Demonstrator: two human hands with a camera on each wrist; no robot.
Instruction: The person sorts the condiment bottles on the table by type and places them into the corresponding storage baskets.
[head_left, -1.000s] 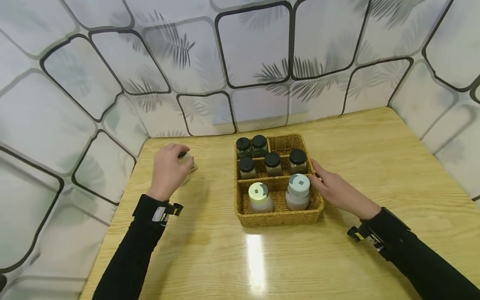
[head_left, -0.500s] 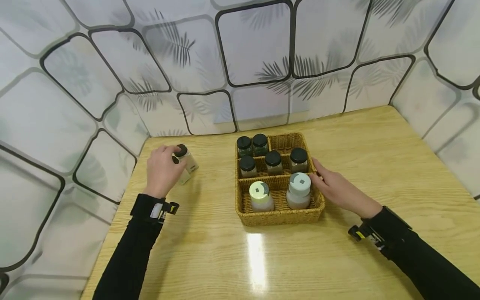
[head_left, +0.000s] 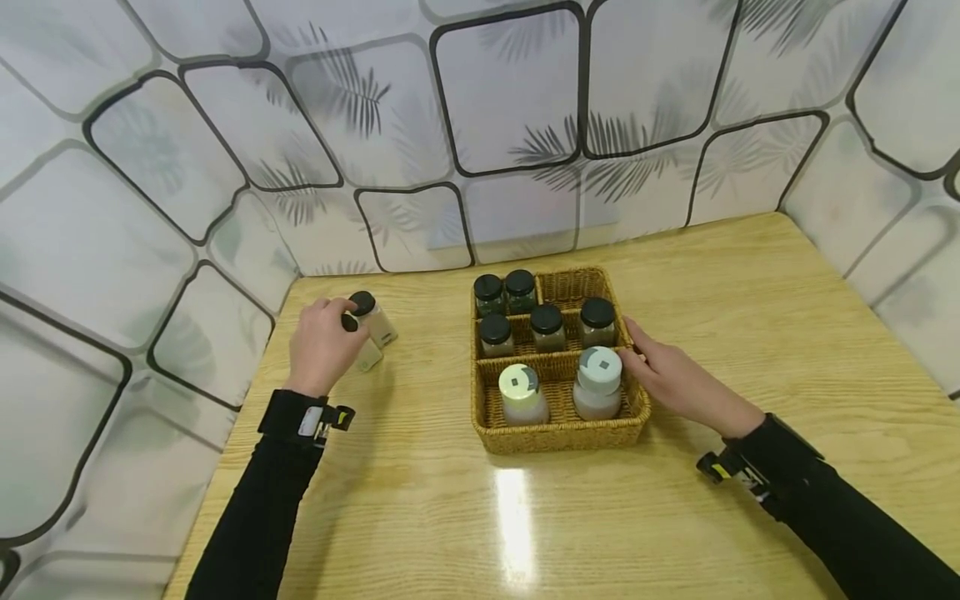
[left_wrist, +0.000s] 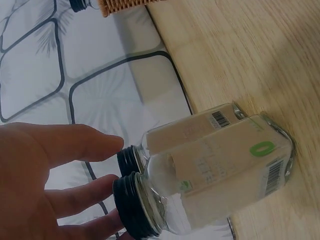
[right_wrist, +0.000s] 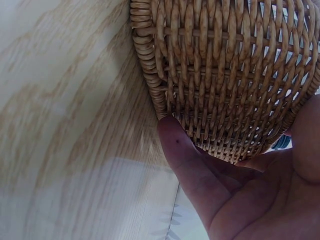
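Two glass spice jars (head_left: 382, 327) with black lids and pale labels stand side by side on the table at the left. My left hand (head_left: 321, 346) is beside their tops, thumb and fingers spread apart. In the left wrist view, the thumb tip is right at the farther jar's lid (left_wrist: 129, 160) and the fingertips at the nearer jar's lid (left_wrist: 135, 205). My right hand (head_left: 667, 379) holds the right side of a wicker basket (head_left: 562, 435), thumb at the rim and a finger along the outer wall (right_wrist: 215, 75).
Inside the divided basket are several black-lidded jars (head_left: 547, 327), a yellow-lidded jar (head_left: 521, 393) and a white-lidded jar (head_left: 597, 385). A patterned cloth (head_left: 517, 92) rises behind and along both sides of the wooden table (head_left: 420, 500).
My left hand has drawn back a little to the left and down, and its grip has loosened. Both jars now show plainly beside it. My right hand has kept its place on the basket.
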